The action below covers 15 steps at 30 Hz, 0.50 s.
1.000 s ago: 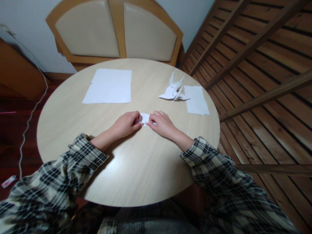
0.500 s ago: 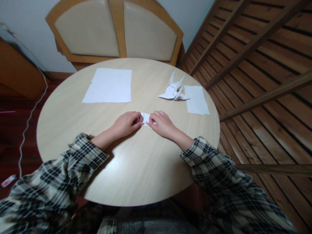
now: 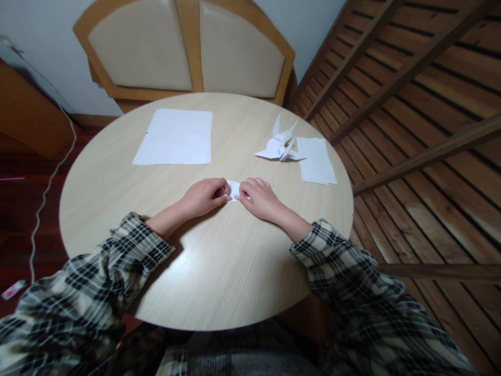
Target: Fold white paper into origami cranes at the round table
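Tabletop [image 3: 219, 271] showing round pale woodgrain; left hand [image 3: 203, 197], right hand [image 3: 261, 198] both pinching folded white paper [image 3: 234, 189]; origami crane [image 3: 279, 143] sitting at 1 o'clock.

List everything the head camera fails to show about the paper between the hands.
- Folded paper, head view: the left hand and right hand cover both ends, so its full shape is hidden.
- Paper figure, head view: too small to make out its folds.
- Chair, head view: its top is cut off by the upper edge.

The folded paper [image 3: 234, 188] is white, the table [image 3: 219, 266] pale wood-grain, the sleeves [image 3: 131, 253] black-and-cream plaid.
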Tool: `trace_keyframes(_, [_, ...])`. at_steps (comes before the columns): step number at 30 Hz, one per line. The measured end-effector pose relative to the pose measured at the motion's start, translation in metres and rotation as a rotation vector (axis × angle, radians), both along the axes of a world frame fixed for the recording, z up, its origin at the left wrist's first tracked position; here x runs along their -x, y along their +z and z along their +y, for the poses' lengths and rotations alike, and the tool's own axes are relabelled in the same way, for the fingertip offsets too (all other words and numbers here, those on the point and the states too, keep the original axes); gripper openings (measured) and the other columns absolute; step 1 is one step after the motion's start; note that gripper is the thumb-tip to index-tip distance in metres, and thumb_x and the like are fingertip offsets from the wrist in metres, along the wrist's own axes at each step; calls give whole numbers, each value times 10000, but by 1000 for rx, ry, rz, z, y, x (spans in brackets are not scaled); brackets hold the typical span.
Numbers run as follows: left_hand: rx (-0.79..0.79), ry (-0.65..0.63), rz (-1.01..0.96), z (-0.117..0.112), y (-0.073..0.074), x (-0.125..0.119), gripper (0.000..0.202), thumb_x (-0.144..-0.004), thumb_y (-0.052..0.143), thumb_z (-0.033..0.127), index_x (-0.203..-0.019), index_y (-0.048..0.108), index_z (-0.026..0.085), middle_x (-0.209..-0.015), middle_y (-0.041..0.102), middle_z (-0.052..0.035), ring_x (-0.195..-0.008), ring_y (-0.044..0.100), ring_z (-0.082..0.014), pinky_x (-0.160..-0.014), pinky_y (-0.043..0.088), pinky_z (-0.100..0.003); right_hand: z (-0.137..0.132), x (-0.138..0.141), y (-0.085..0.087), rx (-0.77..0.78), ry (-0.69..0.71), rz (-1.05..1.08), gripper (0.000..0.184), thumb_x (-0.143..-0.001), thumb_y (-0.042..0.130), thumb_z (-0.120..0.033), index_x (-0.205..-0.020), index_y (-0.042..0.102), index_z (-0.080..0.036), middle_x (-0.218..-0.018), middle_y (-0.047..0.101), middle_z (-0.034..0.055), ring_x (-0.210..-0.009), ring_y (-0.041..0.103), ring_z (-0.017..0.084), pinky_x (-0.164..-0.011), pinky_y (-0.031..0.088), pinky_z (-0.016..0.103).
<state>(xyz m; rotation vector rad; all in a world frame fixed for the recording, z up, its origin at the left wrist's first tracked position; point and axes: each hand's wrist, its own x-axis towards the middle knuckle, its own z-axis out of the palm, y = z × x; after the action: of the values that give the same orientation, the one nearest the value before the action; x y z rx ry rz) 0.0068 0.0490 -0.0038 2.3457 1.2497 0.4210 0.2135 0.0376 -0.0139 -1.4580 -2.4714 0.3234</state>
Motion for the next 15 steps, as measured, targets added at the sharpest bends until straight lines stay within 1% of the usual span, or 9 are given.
trace_keyframes(3, [21, -34, -25, 0, 2, 2, 119, -864, 577, 290, -873, 596, 173, -733, 572, -5, -652, 484, -149, -605, 322, -261, 0, -1, 0, -4, 4, 3, 164, -961, 492, -323, -878, 569, -205, -980, 597, 57, -949, 483, 216, -819, 330, 336])
trace_keyframes(7, [39, -99, -53, 0, 5, 7, 80, -858, 528, 220, -872, 589, 171, -766, 580, -17, -688, 502, -156, -643, 366, -269, 0, -2, -2, -7, 0, 14, 170, -961, 498, -333, -872, 566, -204, -973, 598, 56, -947, 484, 216, -820, 328, 335])
trace_keyframes(15, [-15, -225, -72, 1, 5, 18, 120, -894, 482, 208, -932, 589, 169, -849, 588, -45, -764, 539, -174, -730, 426, -298, 2, -2, -2, -1, 12, 14, 172, -961, 496, -340, -878, 565, -207, -982, 602, 60, -949, 480, 218, -820, 321, 338])
